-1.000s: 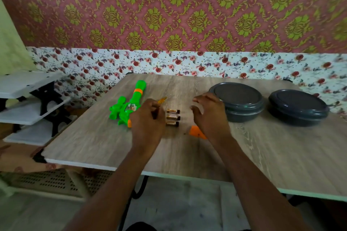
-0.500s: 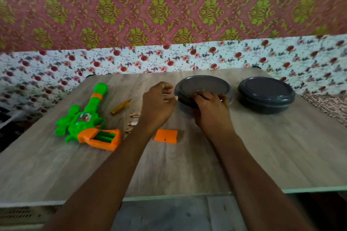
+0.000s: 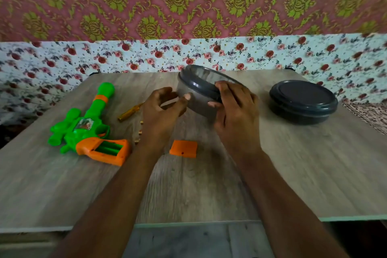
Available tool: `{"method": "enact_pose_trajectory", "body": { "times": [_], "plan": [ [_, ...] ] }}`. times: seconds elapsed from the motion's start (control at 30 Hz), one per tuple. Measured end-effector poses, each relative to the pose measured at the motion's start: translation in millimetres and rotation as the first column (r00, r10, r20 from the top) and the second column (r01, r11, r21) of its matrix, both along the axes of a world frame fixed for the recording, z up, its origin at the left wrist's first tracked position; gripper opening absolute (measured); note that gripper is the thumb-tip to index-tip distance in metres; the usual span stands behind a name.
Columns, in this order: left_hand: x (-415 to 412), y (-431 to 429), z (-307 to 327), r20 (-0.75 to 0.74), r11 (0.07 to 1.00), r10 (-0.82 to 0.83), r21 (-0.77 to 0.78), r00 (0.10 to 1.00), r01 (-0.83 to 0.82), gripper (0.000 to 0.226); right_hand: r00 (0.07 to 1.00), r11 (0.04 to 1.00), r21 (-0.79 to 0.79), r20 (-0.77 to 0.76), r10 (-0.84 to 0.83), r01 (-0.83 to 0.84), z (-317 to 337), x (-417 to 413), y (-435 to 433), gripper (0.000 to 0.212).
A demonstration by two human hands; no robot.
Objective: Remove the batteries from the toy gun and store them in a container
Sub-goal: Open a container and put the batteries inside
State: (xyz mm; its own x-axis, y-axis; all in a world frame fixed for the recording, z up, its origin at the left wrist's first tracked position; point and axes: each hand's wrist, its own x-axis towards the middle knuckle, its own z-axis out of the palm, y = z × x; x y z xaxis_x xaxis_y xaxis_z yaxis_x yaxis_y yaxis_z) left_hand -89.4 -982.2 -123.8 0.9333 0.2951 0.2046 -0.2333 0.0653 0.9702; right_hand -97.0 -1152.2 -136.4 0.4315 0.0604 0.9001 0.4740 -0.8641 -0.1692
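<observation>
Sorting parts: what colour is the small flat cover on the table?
Orange; the small flat plastic cover shows clearest in the head view.
</observation>
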Motion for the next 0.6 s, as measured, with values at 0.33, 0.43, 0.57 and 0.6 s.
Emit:
{"method": "enact_pose_trajectory", "body": {
  "times": [0.33,0.43,0.57,0.6],
  "plan": [
    [-10.5,4.0,8.7,0.018,0.805,-0.48,-0.388,0.877,0.449,0.093,0.964,0.921,0.284,0.095,0.249,-0.266,4.9,-10.8,5.0,0.035],
    [-9.7,4.9,3.2,0.049,0.757,-0.53,-0.423,0.846,0.498,0.12,0.946,0.904,0.281,0.072,0.316,-0.323,5.2,-11.4,6.3,0.035],
    [-9.0,3.6,-2.7,0.071,0.717,-0.587,-0.415,0.806,0.559,0.127,0.928,0.881,0.296,0.073,0.365,-0.37,7.7,-14.1,7.2,0.033],
    [-9.4,3.8,-2.9,0.083,0.705,-0.599,-0.417,0.797,0.574,0.126,0.927,0.88,0.295,0.081,0.366,-0.373,8.0,-14.9,7.9,0.033]
  ]
}}
